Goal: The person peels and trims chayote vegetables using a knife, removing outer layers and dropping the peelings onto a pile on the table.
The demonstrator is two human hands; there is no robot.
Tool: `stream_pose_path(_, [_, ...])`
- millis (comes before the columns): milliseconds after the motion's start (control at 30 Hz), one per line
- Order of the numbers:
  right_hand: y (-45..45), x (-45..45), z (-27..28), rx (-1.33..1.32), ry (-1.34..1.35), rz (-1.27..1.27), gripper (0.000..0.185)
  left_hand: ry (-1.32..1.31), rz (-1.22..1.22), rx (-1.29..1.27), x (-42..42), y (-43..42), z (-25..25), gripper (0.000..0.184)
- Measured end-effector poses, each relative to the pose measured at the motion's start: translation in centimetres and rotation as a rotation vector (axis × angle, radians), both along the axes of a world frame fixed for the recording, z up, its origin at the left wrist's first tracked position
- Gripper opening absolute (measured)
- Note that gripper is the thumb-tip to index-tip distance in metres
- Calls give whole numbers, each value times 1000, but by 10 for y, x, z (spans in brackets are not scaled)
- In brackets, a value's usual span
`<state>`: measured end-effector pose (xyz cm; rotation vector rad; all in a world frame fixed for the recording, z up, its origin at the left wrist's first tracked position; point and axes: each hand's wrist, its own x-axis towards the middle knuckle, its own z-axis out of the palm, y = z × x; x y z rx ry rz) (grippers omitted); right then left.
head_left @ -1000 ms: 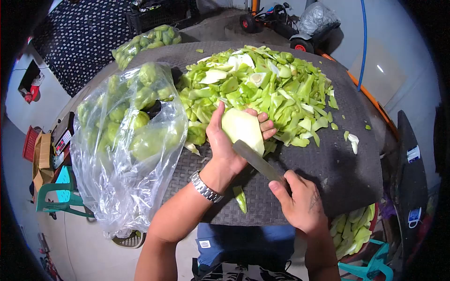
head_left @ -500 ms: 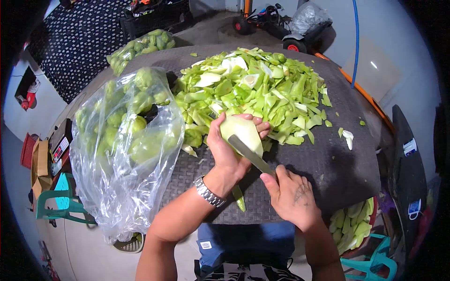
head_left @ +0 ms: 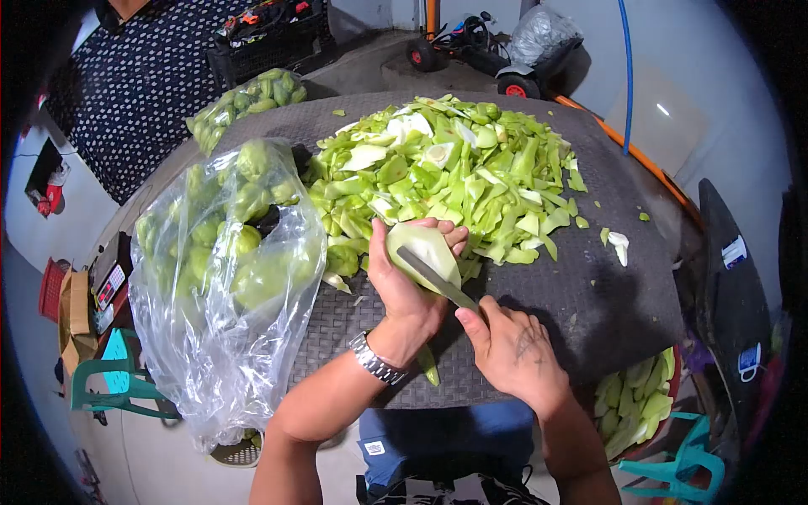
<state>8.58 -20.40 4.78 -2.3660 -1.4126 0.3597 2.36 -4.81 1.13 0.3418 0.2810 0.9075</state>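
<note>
Left hand (head_left: 404, 290): fingers curled round 1 pale vegetable piece (head_left: 426, 243), over the table (head_left: 606, 332) near the slice pile (head_left: 471, 172). Right hand (head_left: 520, 352): fingers gripping the knife (head_left: 436, 279), blade across the cut face. Risk: slick flesh could let the blade skid into the left palm.

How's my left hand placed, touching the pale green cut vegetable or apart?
Touching. The head view shows your left hand cradling the pale green cut vegetable, fingers curled along its edge.
</note>
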Motion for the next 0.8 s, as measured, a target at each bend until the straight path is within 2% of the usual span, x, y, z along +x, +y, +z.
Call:
stream_pose_path(100, [-1, 4, -4, 59, 76, 17, 51, 66, 24, 21, -2, -6, 14, 69])
stream_pose_path(200, [-4, -5, -5, 74, 23, 50, 46, 152, 11, 105, -1, 0, 8, 68])
stream_pose_path(300, [-6, -14, -7, 87, 27, 59, 38, 69, -43, 81, -1, 6, 4, 65])
stream_pose_path(333, [-8, -15, -7, 83, -5, 63, 32, 112, -29, 55, 0, 5, 9, 64])
stream_pose_path(433, [-12, -20, 5, 67, 12, 10, 30, 114, -74, 28, 2, 4, 6, 63])
stream_pose_path(533, [-30, -18, 8, 123, -45, 80, 29, 91, -9, 18, 1, 25, -2, 62])
stream_pose_path(600, [-39, -14, 17, 201, 139, 102, 28, 139, 10, 48, -4, 35, -1, 61])
stream_pose_path(633, [-37, -10, 21, 250, 219, 115, 28, 122, -55, 35, -3, 35, 7, 61])
stream_pose_path(700, [-34, -6, 23, 261, 374, -35, 32, 98, -199, 0, -2, 25, 16, 61])
stream_pose_path(733, [-33, -4, 23, 268, 450, -112, 35, 157, -143, -16, 3, 24, 13, 65])
stream_pose_path(767, [-31, -2, 23, 276, 529, -191, 38, 177, -154, 81, 1, 24, 12, 64])
stream_pose_path(800, [-30, 3, 23, 265, 506, -179, 49, 157, -200, 117, -1, 23, 11, 64])
